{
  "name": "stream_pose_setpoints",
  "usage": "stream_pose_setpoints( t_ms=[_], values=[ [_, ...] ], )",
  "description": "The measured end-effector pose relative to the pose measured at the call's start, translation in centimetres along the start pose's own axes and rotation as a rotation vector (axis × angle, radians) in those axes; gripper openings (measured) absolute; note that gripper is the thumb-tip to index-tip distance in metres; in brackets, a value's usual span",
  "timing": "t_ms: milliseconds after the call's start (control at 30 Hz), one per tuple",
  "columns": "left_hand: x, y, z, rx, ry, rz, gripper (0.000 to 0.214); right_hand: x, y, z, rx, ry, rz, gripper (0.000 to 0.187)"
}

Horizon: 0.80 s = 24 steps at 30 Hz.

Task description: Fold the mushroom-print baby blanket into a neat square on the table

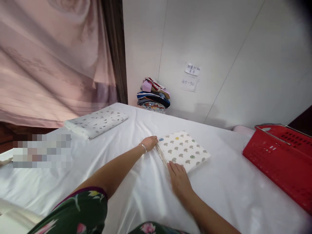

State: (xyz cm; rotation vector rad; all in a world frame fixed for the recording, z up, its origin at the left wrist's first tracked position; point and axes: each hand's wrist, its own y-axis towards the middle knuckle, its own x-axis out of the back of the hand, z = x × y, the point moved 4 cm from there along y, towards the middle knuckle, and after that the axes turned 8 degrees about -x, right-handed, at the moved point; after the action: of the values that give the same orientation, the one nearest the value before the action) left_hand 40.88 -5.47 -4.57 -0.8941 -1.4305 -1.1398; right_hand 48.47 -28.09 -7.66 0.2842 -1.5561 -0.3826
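A folded white cloth (181,149) printed with grey-brown mushrooms and a few blue, yellow and green ones lies flat on the white-covered table. At its far left corner, my left hand (149,143) is closed, with the fingertips pinching the layered edge. A bracelet circles that wrist. My right hand (179,178) rests at the near corner of the cloth, its fingers stretched out over the edge. The right thumb is hidden from view.
On the left of the table (136,188) lies a folded white cloth with dark specks (97,121). A red basket (275,159) with a metal handle stands on the right. Folded fabrics (153,94) are stacked against the wall, and a pink curtain (53,65) hangs at left.
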Motion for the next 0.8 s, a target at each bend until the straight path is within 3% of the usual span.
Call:
stream_pose_setpoints(
  t_ms=[133, 267, 433, 800],
  values=[
    [0.4, -0.1, -0.4, -0.013, 0.000, -0.017, 0.023, 0.1, -0.7, -0.1, 0.002, 0.021, -0.017, 0.052],
    [1.2, -0.4, -1.4, -0.112, 0.005, -0.024, 0.035, 0.0, -0.8, -0.3, -0.011, 0.043, -0.025, 0.052],
    [1.8, -0.3, -2.5, -0.197, 0.020, -0.006, 0.027, -0.1, -0.5, -0.3, -0.020, 0.066, -0.008, 0.053],
    [1.6, 0.3, -2.4, -0.139, 0.056, -0.011, 0.021, 1.5, -0.6, 0.1, -0.030, 0.077, -0.052, 0.049]
  ],
)
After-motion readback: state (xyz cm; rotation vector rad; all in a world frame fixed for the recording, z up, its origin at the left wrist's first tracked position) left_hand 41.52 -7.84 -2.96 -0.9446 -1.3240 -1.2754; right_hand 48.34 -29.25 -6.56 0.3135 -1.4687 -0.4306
